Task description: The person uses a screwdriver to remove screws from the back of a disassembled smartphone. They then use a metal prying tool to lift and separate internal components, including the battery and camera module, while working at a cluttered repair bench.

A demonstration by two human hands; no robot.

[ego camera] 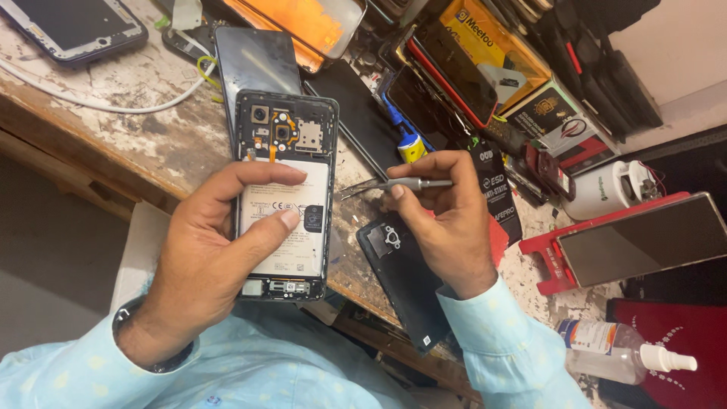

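My left hand (204,265) holds an opened smartphone (286,129) with its back off, thumb and forefinger lying across the white battery (291,250). The camera modules and circuit board show at the phone's top. My right hand (443,216) grips metal tweezers (371,186), whose tips point left toward the phone's right edge and stop just short of it. A black back cover (397,280) with a camera cutout lies on the bench under my right wrist.
The worn wooden bench (144,136) carries another phone (72,26), a white cable (98,102), a dark phone panel (254,60), a small glue bottle (411,146), boxes (503,45), a phone in a red holder (644,238), a white container (606,189) and a spray bottle (621,356).
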